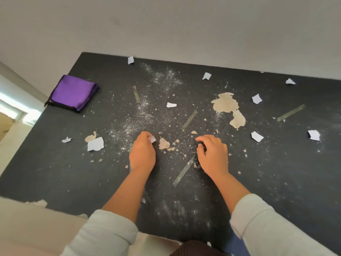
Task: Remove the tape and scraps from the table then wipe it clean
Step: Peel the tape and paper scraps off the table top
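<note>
A black table [276,178] is strewn with white powder, beige flakes, pale paper scraps and strips of clear tape. My left hand [142,152] rests on the table near its middle and pinches a small pale paper scrap [153,139] at its fingertips; a tape strip lies partly under it. My right hand [212,152] hovers beside it with fingers curled over the surface, holding nothing that I can see. A tape strip [183,171] lies between my hands. Another tape strip [189,120] lies just beyond them. A large paper scrap [95,144] lies left of my left hand.
A folded purple cloth [73,92] sits on the table's far left corner, hanging over the edge. A big beige patch [226,102] lies at the right centre. More tape strips [291,113] and scraps [313,134] lie to the right. A pale wall rises behind the table.
</note>
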